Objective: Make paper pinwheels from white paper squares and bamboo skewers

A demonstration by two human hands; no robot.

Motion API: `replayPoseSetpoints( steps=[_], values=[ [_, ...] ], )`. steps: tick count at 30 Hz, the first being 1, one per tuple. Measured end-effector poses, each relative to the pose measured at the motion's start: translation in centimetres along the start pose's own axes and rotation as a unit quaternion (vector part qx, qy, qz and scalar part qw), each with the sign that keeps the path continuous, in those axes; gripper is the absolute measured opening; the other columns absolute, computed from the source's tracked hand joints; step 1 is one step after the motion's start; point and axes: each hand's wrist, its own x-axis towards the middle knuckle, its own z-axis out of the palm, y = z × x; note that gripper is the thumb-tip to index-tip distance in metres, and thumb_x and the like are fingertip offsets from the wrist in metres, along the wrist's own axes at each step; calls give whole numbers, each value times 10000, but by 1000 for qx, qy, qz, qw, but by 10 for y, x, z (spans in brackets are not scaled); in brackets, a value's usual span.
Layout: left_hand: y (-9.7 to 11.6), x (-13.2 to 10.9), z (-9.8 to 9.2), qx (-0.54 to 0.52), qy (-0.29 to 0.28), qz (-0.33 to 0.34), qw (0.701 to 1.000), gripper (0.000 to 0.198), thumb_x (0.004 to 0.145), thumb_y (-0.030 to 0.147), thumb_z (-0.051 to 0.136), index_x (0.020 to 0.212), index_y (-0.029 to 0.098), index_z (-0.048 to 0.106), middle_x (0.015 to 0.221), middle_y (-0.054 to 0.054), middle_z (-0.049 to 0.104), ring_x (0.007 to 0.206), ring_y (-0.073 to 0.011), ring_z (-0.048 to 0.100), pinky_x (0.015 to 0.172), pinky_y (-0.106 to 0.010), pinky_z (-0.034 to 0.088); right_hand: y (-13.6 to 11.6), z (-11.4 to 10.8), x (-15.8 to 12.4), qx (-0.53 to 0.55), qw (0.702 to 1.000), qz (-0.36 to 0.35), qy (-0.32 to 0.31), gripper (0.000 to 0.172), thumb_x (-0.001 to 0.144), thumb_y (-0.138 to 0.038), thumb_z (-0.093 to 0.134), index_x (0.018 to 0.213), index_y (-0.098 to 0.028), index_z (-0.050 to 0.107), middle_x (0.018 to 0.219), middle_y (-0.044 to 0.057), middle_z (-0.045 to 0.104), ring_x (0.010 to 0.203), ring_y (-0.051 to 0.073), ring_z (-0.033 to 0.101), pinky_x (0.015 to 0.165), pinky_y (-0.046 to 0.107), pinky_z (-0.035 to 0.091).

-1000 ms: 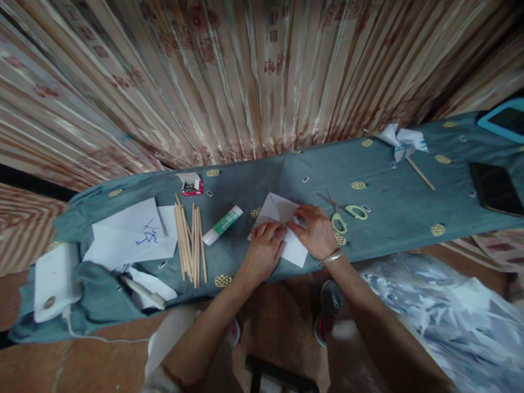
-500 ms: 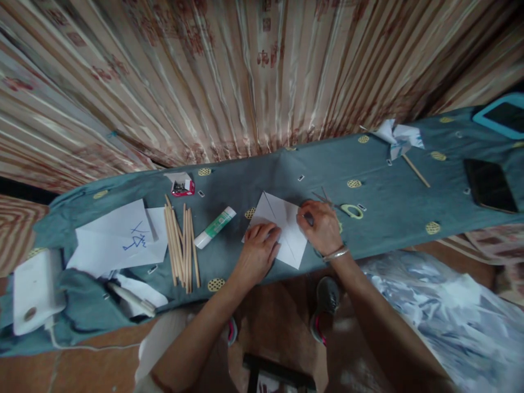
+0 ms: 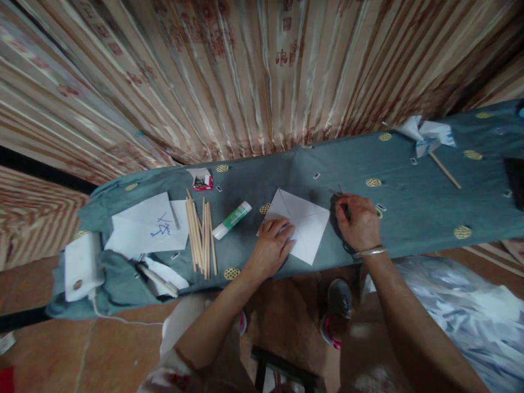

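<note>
A square of white paper (image 3: 309,221) lies on the cloth, marked by thin diagonal lines. My left hand (image 3: 272,245) rests flat on its left corner, fingers stretched out. To the right of the sheet, my right hand (image 3: 358,221) hovers low over the scissors, its fingers curved and a gap showing beside the thumb. The scissors (image 3: 379,212) are mostly covered by that hand; only the blade tips and part of a yellow-green handle show. A green and white glue stick (image 3: 232,220) lies left of the paper.
Several wooden sticks (image 3: 198,237), a red box of small metal pieces (image 3: 202,180) and white sheets (image 3: 139,224) are at left. A white device (image 3: 82,265) with a cable sits at the left end. A paper pinwheel (image 3: 429,136) lies at right, above a plastic bag (image 3: 462,305).
My right hand has left the paper's right edge and moved right, over the scissors. My left hand stays on the paper. The whole view has shifted.
</note>
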Motion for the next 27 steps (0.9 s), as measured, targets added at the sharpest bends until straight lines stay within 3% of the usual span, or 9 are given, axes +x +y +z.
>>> replayPoseSetpoints(
  steps=[7, 12, 15, 19, 23, 27],
  values=[
    [-3, -6, -19, -18, 96, -1, 995, 352, 938, 293, 454, 1244, 146, 546, 1207, -128, 593, 1146, -233, 504, 1010, -415, 419, -12, -6, -4, 26, 999, -2, 26, 239, 880, -337, 484, 948, -181, 652, 1038, 141, 690, 987, 301, 598, 903, 460, 445],
    [-35, -19, -52, 67, 199, -97, 973, 336, 882, 257, 542, 1210, 185, 564, 1182, -106, 591, 1119, -256, 512, 992, -438, 413, -21, -6, -9, 33, 998, -14, 43, 237, 873, -314, 491, 929, -158, 661, 1002, 144, 702, 968, 299, 622, 887, 457, 462],
    [-60, -33, -66, 118, 190, -145, 964, 348, 822, 226, 601, 1165, 164, 590, 1155, -115, 604, 1115, -284, 513, 984, -450, 425, -24, -8, -12, 36, 998, -10, 49, 228, 869, -313, 493, 917, -168, 663, 1001, 131, 710, 957, 291, 628, 884, 446, 467],
    [-78, -48, -72, 137, 122, -175, 967, 289, 799, 222, 610, 1083, 172, 628, 1041, -108, 647, 1017, -266, 584, 934, -409, 473, -28, -12, -16, 42, 998, -7, 53, 206, 860, -307, 512, 917, -183, 664, 1012, 119, 712, 966, 283, 629, 895, 441, 468],
    [-77, -51, -74, 119, 132, -202, 963, 239, 795, 243, 607, 1020, 179, 658, 976, -104, 670, 983, -266, 608, 900, -395, 482, -37, -15, -22, 59, 997, -6, 51, 203, 866, -316, 511, 917, -196, 666, 995, 111, 710, 976, 279, 624, 901, 447, 469],
    [-56, -43, -71, -77, 189, -241, 949, 259, 768, 322, 634, 977, 177, 683, 905, -61, 686, 839, -217, 634, 782, -338, 499, -60, -14, -29, 138, 990, 11, 23, 229, 879, -350, 506, 912, -202, 677, 987, 105, 711, 973, 270, 621, 911, 454, 462]
  ],
)
